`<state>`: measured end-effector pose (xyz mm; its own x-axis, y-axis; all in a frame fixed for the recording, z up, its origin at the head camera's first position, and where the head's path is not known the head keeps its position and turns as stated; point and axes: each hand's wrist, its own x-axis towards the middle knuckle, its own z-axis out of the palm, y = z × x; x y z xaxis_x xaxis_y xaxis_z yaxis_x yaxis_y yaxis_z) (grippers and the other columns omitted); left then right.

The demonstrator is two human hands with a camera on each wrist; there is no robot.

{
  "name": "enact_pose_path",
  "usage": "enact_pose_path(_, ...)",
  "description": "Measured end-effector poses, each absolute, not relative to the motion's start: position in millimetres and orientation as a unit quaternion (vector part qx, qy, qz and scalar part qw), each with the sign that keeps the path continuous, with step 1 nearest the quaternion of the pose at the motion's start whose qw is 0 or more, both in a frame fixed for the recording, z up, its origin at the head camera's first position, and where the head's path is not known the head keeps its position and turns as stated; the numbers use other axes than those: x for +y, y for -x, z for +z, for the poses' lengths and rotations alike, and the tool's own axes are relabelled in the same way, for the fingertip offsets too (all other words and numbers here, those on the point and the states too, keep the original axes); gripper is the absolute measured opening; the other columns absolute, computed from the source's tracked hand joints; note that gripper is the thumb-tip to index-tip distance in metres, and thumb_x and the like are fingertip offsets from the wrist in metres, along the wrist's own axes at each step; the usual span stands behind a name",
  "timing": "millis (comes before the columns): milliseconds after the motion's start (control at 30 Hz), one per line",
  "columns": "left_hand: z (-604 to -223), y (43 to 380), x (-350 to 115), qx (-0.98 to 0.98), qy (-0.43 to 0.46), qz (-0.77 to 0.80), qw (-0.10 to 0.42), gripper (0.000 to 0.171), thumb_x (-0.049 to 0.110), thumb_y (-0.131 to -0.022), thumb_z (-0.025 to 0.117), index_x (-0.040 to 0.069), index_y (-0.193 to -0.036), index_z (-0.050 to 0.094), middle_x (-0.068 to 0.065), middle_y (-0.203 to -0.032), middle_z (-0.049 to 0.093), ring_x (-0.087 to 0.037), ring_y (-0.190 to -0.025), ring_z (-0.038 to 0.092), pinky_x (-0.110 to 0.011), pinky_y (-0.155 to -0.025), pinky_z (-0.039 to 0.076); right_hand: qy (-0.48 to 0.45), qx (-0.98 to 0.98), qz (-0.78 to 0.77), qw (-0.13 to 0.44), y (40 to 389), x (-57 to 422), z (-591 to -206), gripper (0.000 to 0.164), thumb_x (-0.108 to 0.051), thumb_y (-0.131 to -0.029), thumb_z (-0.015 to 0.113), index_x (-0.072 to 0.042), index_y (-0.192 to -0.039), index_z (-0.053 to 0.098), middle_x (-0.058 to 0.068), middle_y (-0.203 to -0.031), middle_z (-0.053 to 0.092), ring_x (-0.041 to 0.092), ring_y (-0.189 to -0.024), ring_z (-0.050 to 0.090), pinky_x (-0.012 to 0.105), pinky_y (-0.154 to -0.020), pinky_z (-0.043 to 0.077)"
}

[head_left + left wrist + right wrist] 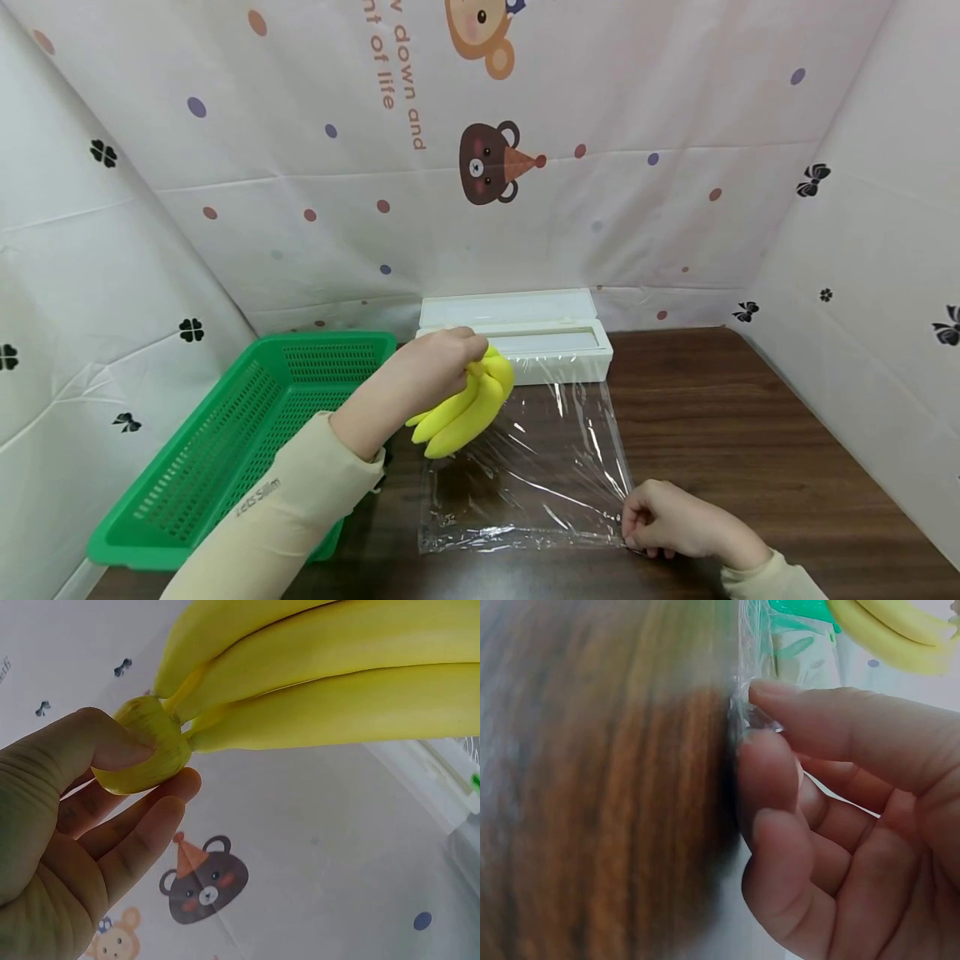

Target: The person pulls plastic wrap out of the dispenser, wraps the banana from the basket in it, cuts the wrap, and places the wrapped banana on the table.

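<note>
My left hand (438, 362) grips a bunch of yellow bananas (468, 408) by the stem end, holding it above a sheet of clear plastic wrap (525, 483). In the left wrist view the thumb and fingers pinch the stem (150, 742), and the bananas (322, 682) stretch off to the right. At the table's near right, my right hand (678, 521) pinches the near right corner of the wrap. The right wrist view shows the thumb and forefinger on a crumpled bit of clear film (757, 716). From a white dispenser box (562, 367), lid raised, the wrap runs toward me.
A green plastic basket (176, 454) with slotted walls stands on the left, partly behind my left sleeve (300, 483). The dark wooden table (720, 400) meets printed white cloth walls (637, 225) at the back and both sides.
</note>
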<state>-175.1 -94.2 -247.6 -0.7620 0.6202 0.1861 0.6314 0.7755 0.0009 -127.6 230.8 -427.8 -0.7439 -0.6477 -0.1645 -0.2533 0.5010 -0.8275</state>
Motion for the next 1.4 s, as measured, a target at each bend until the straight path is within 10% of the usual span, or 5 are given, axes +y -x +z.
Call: enact_pose_path(1400,-289.7,191.2,-31.9,-0.924,0.373,0.082,0.019,0.027,-0.001,-0.092,0.054,0.016,-0.109,0.065,0.001,-0.106,0.065,-0.013,-0.09,0.064,-0.024,-0.063,0.052,0.257,0.829,-0.427,0.254,129.3,232.6,-426.4,0.011,-0.01,-0.084,0.067,-0.008,-0.074,0.062,-0.007,-0.059,0.055,0.002,-0.05,0.053,0.022,-0.043,0.047)
